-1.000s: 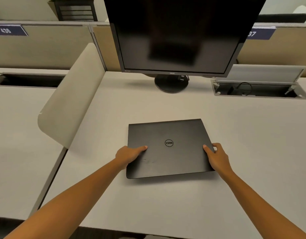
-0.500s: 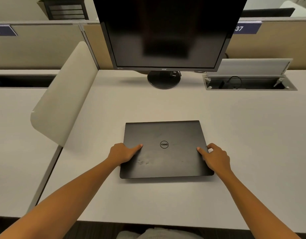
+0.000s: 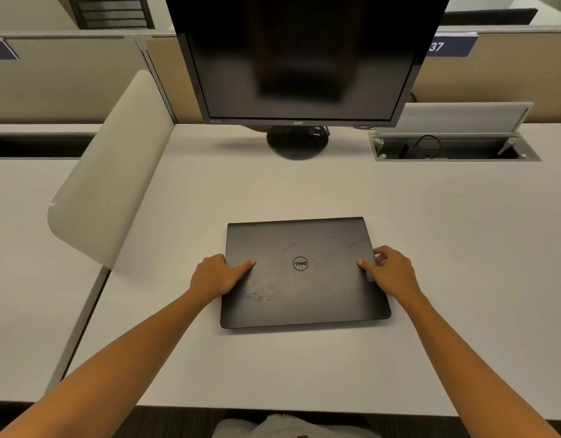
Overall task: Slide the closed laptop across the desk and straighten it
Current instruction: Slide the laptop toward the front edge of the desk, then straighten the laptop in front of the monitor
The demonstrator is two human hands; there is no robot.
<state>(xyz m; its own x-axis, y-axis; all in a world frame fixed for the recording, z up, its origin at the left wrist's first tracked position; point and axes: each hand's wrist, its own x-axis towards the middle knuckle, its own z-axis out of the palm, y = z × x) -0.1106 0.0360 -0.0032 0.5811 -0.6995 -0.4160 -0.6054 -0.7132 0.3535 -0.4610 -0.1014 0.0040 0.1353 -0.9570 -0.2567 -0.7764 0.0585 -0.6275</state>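
Note:
A closed black laptop [image 3: 304, 289] with a round logo lies flat on the pale desk [image 3: 462, 248], roughly in front of the monitor, its edges close to square with the desk's front edge. My left hand [image 3: 216, 278] grips its left edge, thumb resting on the lid. My right hand [image 3: 390, 271] grips the right edge the same way, thumb on the lid and fingers curled down the side.
A dark monitor [image 3: 301, 58] on a round stand [image 3: 297, 142] stands behind the laptop. An open cable tray [image 3: 453, 148] with a raised flap sits at the back right. A curved beige divider [image 3: 108, 181] rises along the desk's left side.
The laptop has turned slightly, so its edges run straighter with the desk. Both hands kept their hold on its sides.

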